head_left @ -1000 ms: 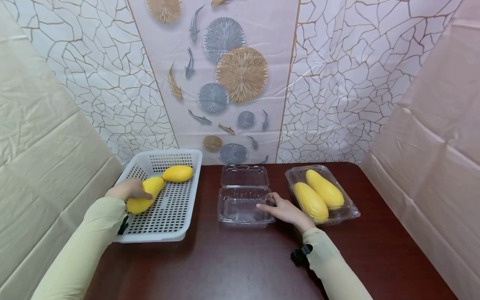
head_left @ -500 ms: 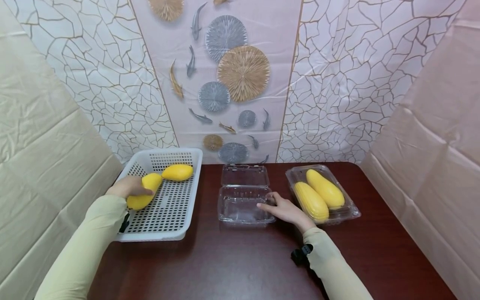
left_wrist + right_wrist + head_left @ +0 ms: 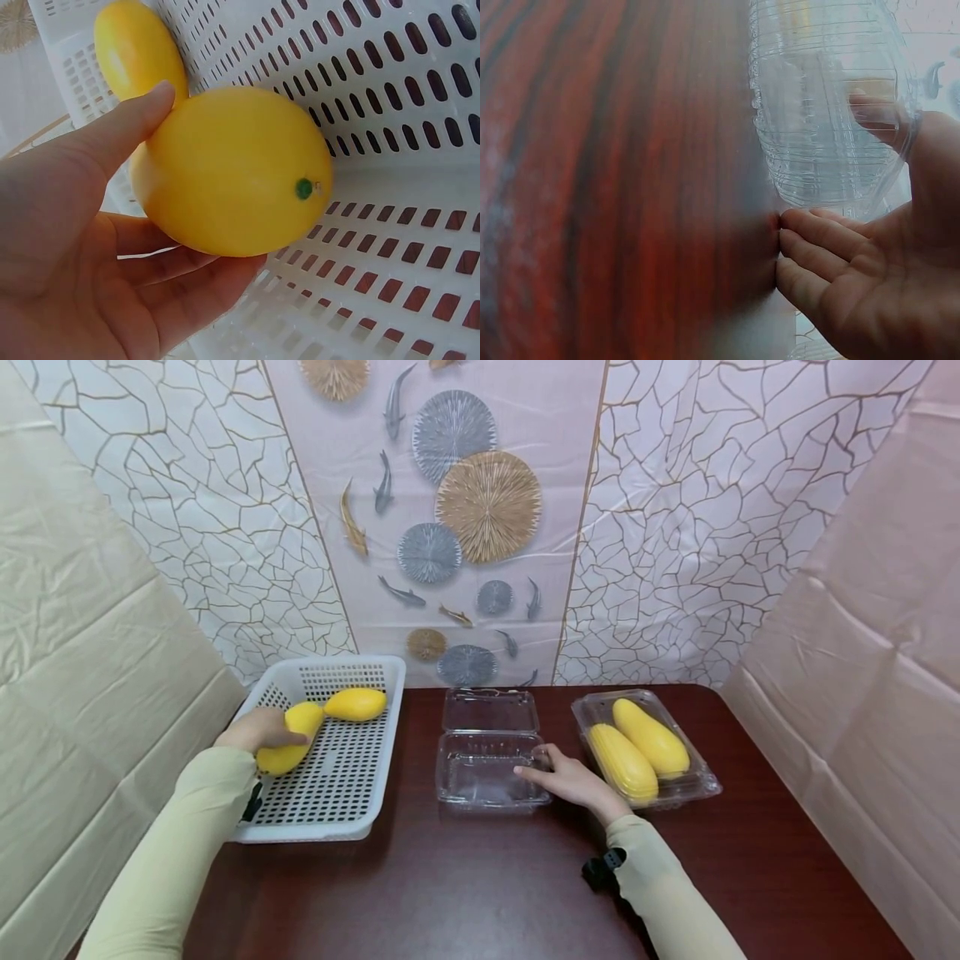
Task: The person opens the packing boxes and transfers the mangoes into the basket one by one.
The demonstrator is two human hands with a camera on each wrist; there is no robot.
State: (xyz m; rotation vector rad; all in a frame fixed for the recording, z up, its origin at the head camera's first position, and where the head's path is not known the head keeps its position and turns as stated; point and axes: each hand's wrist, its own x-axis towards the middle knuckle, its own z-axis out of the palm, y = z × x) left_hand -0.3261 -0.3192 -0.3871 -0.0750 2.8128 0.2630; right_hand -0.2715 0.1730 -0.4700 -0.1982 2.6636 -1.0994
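Note:
Inside the white basket [image 3: 352, 831], my left hand [image 3: 258, 732] grips a yellow mango [image 3: 300, 722]. In the left wrist view the thumb lies on one side of the mango [image 3: 232, 172] and the fingers curl under the other; a green stem spot shows at its end. A second mango [image 3: 357, 704] lies behind, close to the held one. My right hand [image 3: 573, 783] holds the right edge of a clear plastic clamshell box [image 3: 483, 772], whose lid is folded back. The right wrist view shows its thumb over the wall and the other fingertips outside, down at the tabletop.
On the right stands another clear plastic box [image 3: 705, 781] with two yellow fruits [image 3: 650, 737] in it. All sits on a dark red-brown table [image 3: 450, 893]. A patterned cloth wall [image 3: 652, 568] rises behind, with beige cloth [image 3: 847, 635] on both sides.
The left hand and its mango have shifted slightly away from me within the basket. The right hand and the clamshell box have stayed in place.

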